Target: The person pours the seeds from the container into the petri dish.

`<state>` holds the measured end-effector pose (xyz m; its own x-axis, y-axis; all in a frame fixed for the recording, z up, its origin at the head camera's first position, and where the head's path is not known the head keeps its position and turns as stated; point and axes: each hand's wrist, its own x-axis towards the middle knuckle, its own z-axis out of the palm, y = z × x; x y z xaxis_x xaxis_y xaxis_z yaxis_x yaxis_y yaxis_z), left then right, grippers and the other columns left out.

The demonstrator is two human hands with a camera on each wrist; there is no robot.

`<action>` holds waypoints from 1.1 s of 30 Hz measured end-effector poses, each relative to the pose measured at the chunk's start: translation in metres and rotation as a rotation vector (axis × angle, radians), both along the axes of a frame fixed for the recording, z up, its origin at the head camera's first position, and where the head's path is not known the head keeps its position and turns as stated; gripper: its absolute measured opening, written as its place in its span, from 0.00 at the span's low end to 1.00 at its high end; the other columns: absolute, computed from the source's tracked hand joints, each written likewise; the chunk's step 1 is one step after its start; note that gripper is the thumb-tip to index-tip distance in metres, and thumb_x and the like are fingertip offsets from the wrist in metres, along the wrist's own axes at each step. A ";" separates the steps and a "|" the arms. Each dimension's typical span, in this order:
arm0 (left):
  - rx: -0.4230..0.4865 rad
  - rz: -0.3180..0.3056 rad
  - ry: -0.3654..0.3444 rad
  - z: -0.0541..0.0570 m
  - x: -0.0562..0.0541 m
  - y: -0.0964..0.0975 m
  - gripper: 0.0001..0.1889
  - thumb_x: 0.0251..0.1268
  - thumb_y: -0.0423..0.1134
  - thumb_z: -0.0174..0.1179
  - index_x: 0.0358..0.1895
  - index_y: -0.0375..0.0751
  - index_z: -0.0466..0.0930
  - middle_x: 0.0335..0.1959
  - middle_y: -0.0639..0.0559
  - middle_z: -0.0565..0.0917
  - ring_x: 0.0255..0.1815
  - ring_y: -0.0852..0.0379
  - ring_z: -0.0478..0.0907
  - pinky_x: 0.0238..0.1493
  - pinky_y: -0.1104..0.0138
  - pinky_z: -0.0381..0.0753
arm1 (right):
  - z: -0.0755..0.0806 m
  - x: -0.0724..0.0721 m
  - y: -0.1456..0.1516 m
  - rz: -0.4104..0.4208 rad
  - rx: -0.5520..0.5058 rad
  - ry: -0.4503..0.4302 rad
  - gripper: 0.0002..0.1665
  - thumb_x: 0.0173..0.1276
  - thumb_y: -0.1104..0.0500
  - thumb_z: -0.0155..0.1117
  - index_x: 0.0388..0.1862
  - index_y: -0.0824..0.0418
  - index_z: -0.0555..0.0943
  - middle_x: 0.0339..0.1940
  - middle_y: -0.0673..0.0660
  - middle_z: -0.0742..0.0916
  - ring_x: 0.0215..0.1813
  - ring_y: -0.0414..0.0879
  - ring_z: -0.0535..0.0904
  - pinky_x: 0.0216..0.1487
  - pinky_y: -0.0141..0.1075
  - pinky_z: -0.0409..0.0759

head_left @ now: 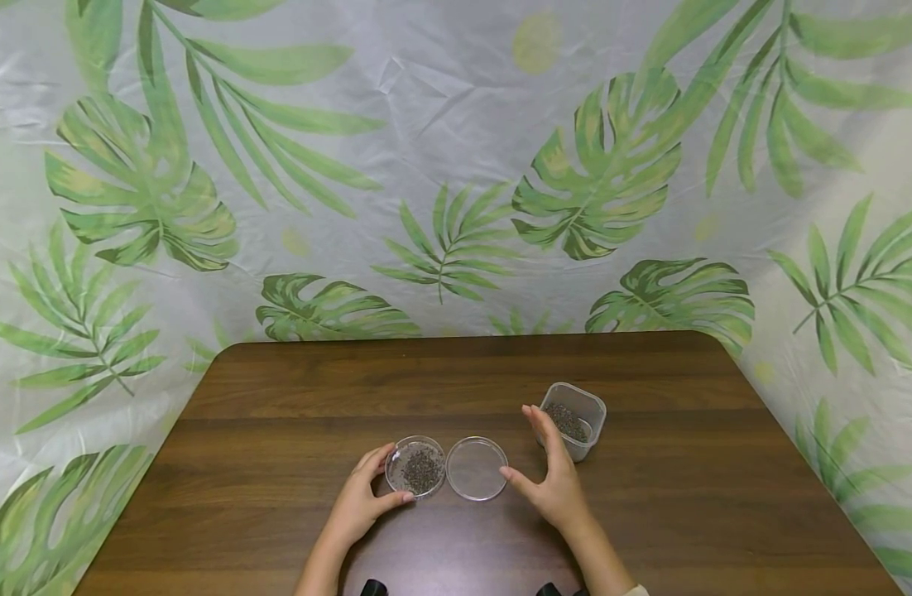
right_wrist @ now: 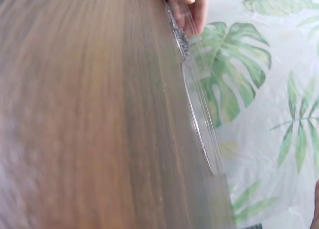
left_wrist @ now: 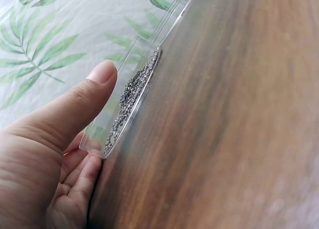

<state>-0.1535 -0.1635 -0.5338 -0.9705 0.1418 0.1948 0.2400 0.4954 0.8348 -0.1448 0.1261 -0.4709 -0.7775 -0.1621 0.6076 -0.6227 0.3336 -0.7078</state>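
My left hand [head_left: 357, 502] holds a clear round petri dish [head_left: 396, 472] by its sides, thumb at the near edge and fingers at the far left. Dark grey granules [head_left: 422, 471] lie heaped in it; the left wrist view shows the granules [left_wrist: 132, 92] spread low along the dish floor. Right beside it, on the table, sits a second clear round dish [head_left: 477, 470] with nothing in it. My right hand [head_left: 551, 484] is spread open, its thumb at that dish's right rim and its fingers in front of the square tub. Only a sliver of this hand enters the right wrist view.
A clear square plastic tub [head_left: 588, 406] with more dark granules [head_left: 564, 422] stands beyond my right hand. The brown wooden table [head_left: 314, 397] has rounded far corners. A leaf-printed cloth [head_left: 456, 149] hangs behind it. Black objects [head_left: 374, 588] show at the near edge.
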 end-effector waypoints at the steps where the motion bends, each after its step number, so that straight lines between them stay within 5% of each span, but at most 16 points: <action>1: 0.001 0.000 0.001 0.000 0.000 0.000 0.44 0.37 0.49 0.72 0.62 0.36 0.65 0.57 0.45 0.69 0.51 0.48 0.73 0.54 0.53 0.68 | -0.001 0.000 0.000 0.009 0.006 0.000 0.51 0.45 0.70 0.71 0.65 0.74 0.52 0.62 0.70 0.65 0.67 0.48 0.56 0.64 0.27 0.52; 15: -0.002 -0.002 0.008 -0.002 0.000 -0.001 0.44 0.36 0.49 0.72 0.62 0.36 0.65 0.57 0.46 0.70 0.50 0.49 0.73 0.54 0.53 0.68 | -0.005 0.000 -0.005 0.054 0.061 -0.129 0.55 0.41 0.64 0.76 0.65 0.72 0.55 0.62 0.67 0.67 0.63 0.61 0.60 0.63 0.24 0.51; 22: -0.003 -0.002 0.006 -0.002 -0.001 -0.001 0.44 0.36 0.49 0.71 0.62 0.36 0.65 0.57 0.46 0.70 0.50 0.49 0.73 0.54 0.53 0.68 | -0.040 -0.014 0.001 0.041 0.101 -0.183 0.60 0.38 0.56 0.79 0.68 0.61 0.55 0.65 0.59 0.67 0.65 0.56 0.58 0.61 0.53 0.57; 33: -0.011 0.003 -0.003 -0.004 -0.001 -0.001 0.44 0.37 0.50 0.71 0.62 0.37 0.65 0.57 0.45 0.69 0.51 0.48 0.73 0.54 0.52 0.68 | -0.051 -0.017 0.001 0.049 0.160 -0.218 0.61 0.39 0.46 0.76 0.69 0.53 0.53 0.67 0.53 0.64 0.66 0.52 0.57 0.62 0.52 0.57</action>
